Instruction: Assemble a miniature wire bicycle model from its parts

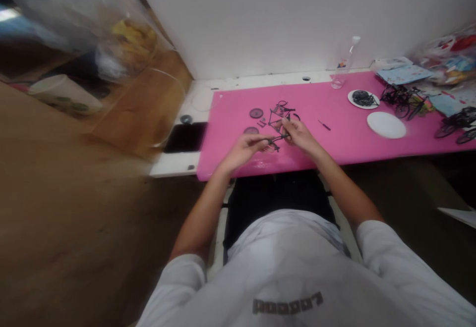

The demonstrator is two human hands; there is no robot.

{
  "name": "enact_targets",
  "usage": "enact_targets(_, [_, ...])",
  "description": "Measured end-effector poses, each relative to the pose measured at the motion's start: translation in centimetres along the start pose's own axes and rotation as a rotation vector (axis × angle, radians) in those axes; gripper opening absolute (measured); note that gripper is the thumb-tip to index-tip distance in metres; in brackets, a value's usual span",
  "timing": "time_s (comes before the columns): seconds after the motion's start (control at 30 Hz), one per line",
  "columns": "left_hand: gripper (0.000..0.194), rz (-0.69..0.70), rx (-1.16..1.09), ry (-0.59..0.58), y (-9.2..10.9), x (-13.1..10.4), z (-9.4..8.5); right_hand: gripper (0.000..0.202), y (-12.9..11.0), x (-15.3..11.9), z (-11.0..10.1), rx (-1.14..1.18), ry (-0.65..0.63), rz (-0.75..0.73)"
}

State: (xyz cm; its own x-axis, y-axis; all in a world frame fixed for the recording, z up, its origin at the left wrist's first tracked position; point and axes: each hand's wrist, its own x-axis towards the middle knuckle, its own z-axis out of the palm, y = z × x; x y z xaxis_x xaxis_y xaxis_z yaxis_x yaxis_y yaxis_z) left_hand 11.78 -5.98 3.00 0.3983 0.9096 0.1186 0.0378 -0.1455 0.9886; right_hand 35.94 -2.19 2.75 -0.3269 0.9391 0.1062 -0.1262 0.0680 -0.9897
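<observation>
Over the near part of the pink mat point(230, 119), my left hand point(245, 149) pinches one end of a thin dark model bicycle part point(277, 140). My right hand point(298, 133) is closed on the other end of that part, its fingers covering some of it. Just beyond the hands lies a small black bicycle frame point(274, 117) among other dark parts. Two small spoked wheels, a farther wheel point(256, 113) and a nearer wheel point(251, 130), rest left of the frame. The part's exact shape is too small to make out.
Right of my hands lies a small screwdriver point(325, 125). Farther right are a plate of black parts point(352, 100), a white plate point(386, 125), a clear bottle point(337, 80) and assembled model bicycles point(403, 101). A black flat panel point(185, 137) lies left of the mat.
</observation>
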Motion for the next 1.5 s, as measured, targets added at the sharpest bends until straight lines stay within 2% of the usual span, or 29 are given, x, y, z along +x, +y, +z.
enact_targets(0.27, [0.041,0.074,-0.011,0.035,-0.3,0.1,0.5,0.063,-1.6,-1.3,1.0,-0.012,-0.110,0.071])
enact_targets(0.53, [0.048,0.096,-0.027,0.127,-0.2,0.0,1.0,0.064,-2.3,-1.7,1.5,-0.062,-0.089,0.067])
enact_targets(0.93, [0.039,0.186,0.188,0.249,-0.8,0.2,0.5,0.066,-3.1,-2.3,1.6,-0.142,-0.149,0.094])
enact_targets(1.2, [0.031,0.341,0.318,0.325,-1.0,0.0,0.9,0.065,-3.2,-2.3,1.7,-0.193,-0.161,0.104])
enact_targets(1.5, [0.033,0.301,0.308,0.349,-0.6,0.0,0.8,0.066,-2.8,-2.2,2.1,-0.179,-0.122,0.032])
